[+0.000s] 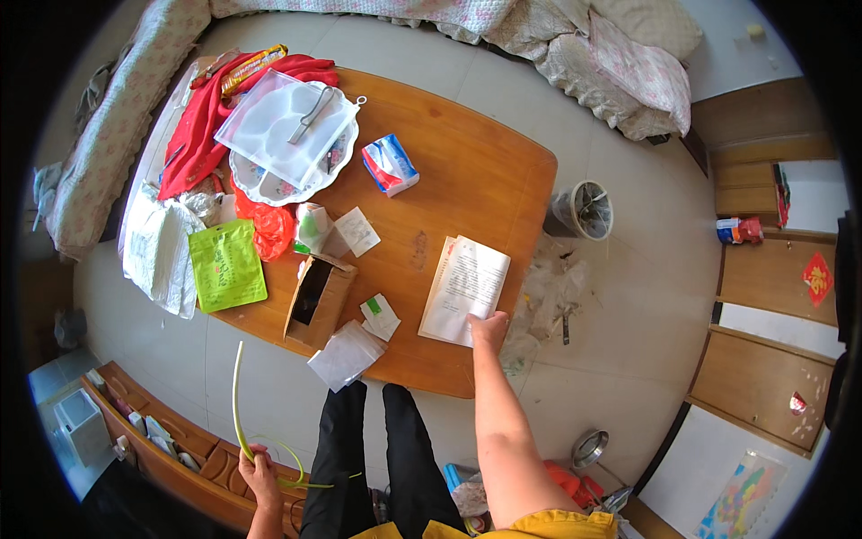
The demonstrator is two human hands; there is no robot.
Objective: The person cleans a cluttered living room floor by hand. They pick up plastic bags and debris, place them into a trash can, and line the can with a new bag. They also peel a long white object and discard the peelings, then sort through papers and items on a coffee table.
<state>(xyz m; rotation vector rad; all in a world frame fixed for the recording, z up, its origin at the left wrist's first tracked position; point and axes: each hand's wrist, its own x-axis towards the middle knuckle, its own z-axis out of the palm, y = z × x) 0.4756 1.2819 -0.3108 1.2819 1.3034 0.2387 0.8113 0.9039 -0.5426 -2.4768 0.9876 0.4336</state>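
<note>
A long, thin green stalk, pale at its upper end (237,391), is held in my left hand (260,473), off the table at the lower left; its green leaves curl to the right over my black trousers. My right hand (489,330) is on the lower right edge of a stack of printed paper sheets (468,290), with the thumb on top and the fingers partly hidden. The papers lie near the right edge of the wooden table (465,155). Left of them are an open cardboard box (332,310) and clear plastic bags (347,357).
A white divided tray (289,192), a green pouch (229,266), a red cloth (195,145) and a tissue pack (390,165) lie on the table. A lined bin (592,209) and plastic litter (552,290) are on the floor to the right.
</note>
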